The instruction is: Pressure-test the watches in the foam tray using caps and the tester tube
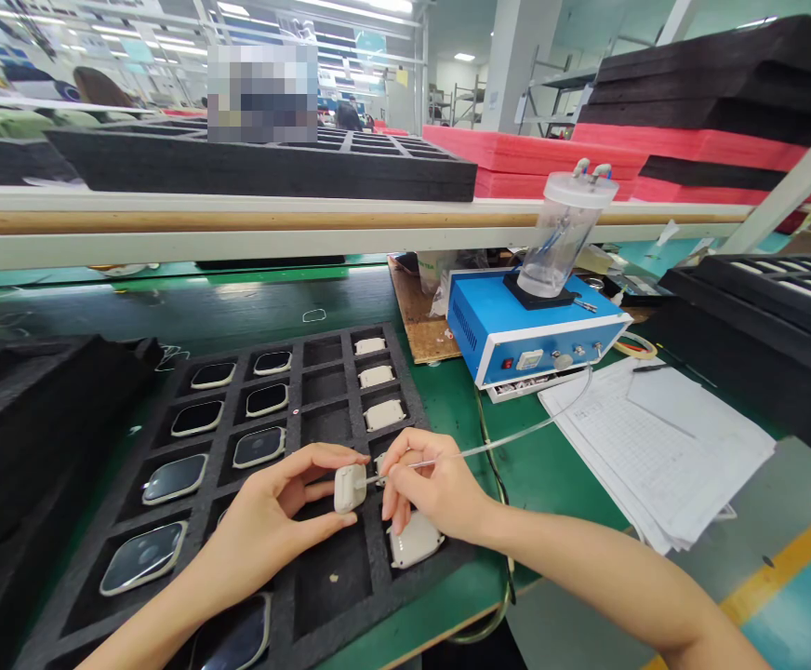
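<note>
My left hand (272, 510) grips a small off-white watch case (348, 491) by its edges, between thumb and fingers. My right hand (440, 489) pinches the thin tip of a clear tube (517, 435), which reaches toward the side of the case; whether it touches cannot be made out. Both hands are above a black foam tray (298, 400). Its left columns hold dark-glass watch faces (175, 479), and off-white watch cases (384, 415) lie in the right column. One more case (416, 542) sits just below my right hand, partly covered by it.
The tube runs to a blue machine (545, 321) bearing a clear cylinder (563, 237). Papers (657, 447) with a pen lie at right. Foam trays stand at left (35, 419) and right (747, 344). A shelf edge (238, 244) crosses the back, carrying black and red foam.
</note>
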The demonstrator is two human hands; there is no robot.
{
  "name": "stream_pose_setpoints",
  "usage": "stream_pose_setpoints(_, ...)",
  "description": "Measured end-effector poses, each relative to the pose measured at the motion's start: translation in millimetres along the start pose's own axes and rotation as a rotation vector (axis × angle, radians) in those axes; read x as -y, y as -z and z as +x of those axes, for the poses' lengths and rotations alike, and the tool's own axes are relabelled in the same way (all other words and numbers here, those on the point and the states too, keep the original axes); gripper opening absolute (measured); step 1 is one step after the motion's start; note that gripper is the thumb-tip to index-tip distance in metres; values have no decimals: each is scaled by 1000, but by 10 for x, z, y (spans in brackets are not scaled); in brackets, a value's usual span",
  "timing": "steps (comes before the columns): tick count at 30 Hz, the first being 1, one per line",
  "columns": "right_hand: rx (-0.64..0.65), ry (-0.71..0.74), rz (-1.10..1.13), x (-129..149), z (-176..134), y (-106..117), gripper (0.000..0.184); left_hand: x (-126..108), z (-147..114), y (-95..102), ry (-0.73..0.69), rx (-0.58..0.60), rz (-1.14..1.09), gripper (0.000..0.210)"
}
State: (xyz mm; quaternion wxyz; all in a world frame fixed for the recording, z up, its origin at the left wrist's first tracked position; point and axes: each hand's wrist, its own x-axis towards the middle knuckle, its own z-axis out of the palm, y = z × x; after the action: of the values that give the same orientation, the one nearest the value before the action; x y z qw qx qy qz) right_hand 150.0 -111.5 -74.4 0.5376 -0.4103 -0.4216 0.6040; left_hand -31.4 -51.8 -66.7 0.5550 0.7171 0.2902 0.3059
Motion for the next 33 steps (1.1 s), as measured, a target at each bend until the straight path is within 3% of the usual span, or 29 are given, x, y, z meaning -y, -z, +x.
stream_pose_setpoints(33,-9,-4,10,-8,2,-2,6,-39,14,-8,60,-7,-20,29)
